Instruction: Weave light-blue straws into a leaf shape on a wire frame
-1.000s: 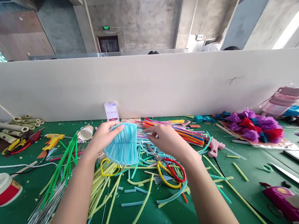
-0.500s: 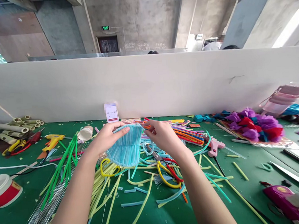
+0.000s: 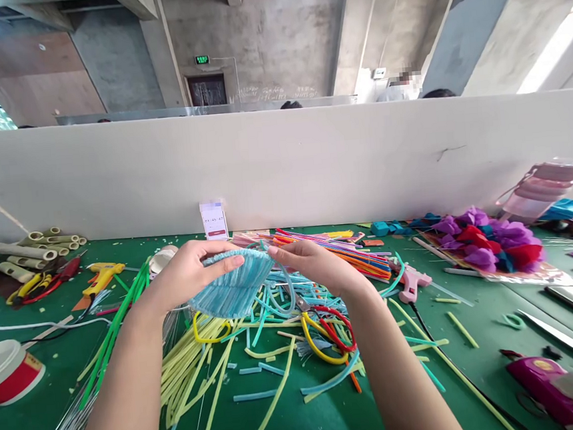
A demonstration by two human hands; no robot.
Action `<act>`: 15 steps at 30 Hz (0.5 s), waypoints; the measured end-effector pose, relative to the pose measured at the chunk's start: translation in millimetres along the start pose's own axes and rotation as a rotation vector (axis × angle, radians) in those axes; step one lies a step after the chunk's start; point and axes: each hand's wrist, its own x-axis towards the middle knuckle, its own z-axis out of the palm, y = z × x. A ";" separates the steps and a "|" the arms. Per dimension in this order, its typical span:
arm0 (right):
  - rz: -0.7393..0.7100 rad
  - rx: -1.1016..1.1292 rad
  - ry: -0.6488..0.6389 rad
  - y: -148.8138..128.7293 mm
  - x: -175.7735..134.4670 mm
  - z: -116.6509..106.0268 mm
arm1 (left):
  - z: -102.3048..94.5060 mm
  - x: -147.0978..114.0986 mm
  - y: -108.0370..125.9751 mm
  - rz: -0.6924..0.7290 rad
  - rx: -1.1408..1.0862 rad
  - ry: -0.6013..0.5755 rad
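Observation:
A light-blue piece of chenille stems, set side by side in a curved panel, hangs above the middle of the table. My left hand grips its upper left edge, thumb across the front and fingers hidden behind. At its upper right corner my right hand pinches a blue chenille stem, which loops down from the fingertips. Just below lie scissors with yellow and red handles. Many loose yellow-green chenille stems spread under the piece.
Left are a yellow glue gun, green stems, pliers and a paper cup. Right are a pink glue gun, paper flowers and a magenta tool. A phone leans on the white partition.
The blue piece has tilted and shifted slightly left and down. My right hand has turned flatter, and the blue stem loop now hangs clearer beneath its fingers.

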 end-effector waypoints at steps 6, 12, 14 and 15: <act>0.094 0.341 -0.120 -3.1 2.7 1.4 | -1.0 -8.4 15.6 0.031 0.214 -0.003; 0.078 0.584 0.208 -2.5 6.7 -2.0 | -3.7 -19.9 30.9 0.025 0.228 0.030; 0.049 0.673 0.301 -3.4 6.8 -3.0 | -3.6 -22.8 33.5 0.048 0.230 0.036; 0.042 0.714 0.346 -4.3 6.6 -3.8 | -3.6 -23.9 34.2 0.057 0.231 0.037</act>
